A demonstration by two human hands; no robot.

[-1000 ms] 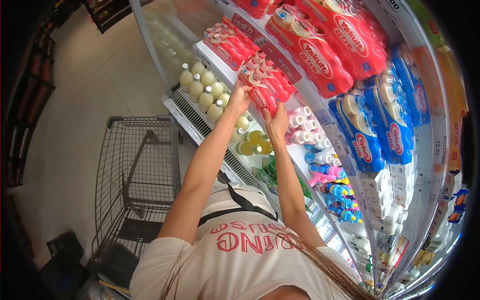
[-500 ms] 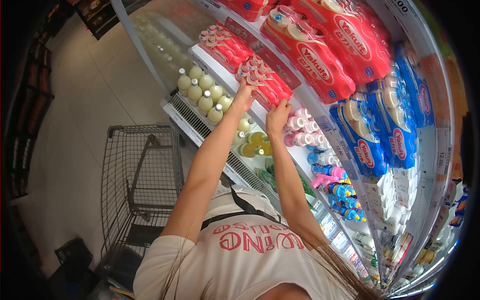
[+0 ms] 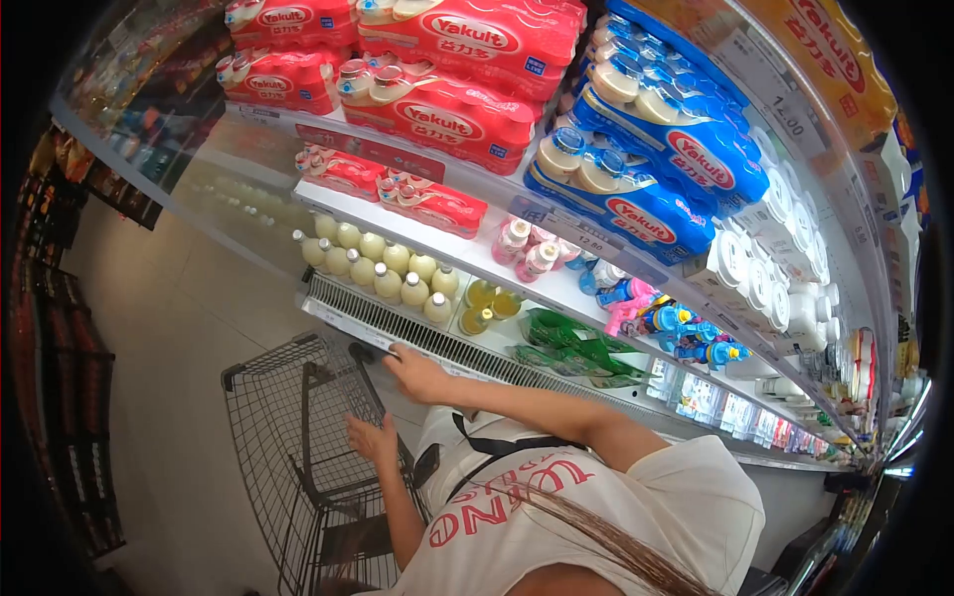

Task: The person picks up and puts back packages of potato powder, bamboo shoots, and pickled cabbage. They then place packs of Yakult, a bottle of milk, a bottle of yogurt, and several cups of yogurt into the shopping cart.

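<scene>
My left hand point(image 3: 374, 438) is beside the near side of the shopping cart point(image 3: 298, 417), palm turned up and fingers spread, holding nothing. Just beyond it, my right hand point(image 3: 415, 375) reaches across my body to the dark cart handle point(image 3: 370, 382). Its fingers are partly bent at the handle's far end, with no grip around it visible. On the low shelf past both hands lie two small red shrink-wrapped packs of Yakult bottles, the right one point(image 3: 434, 205) and the left one point(image 3: 341, 173), both away from my hands.
Pale bottles point(image 3: 388, 283) stand in the lower cooler behind a vent grille point(image 3: 397, 333). Larger red Yakult packs point(image 3: 437, 124) and blue packs point(image 3: 636, 223) fill the upper shelf, above pink-capped bottles point(image 3: 537, 260). Tiled floor point(image 3: 169, 397) lies left of the cart.
Both hands have left the small red Yakult pack, which stays on the shelf, and moved down and left to the cart. My body and view have turned left.
</scene>
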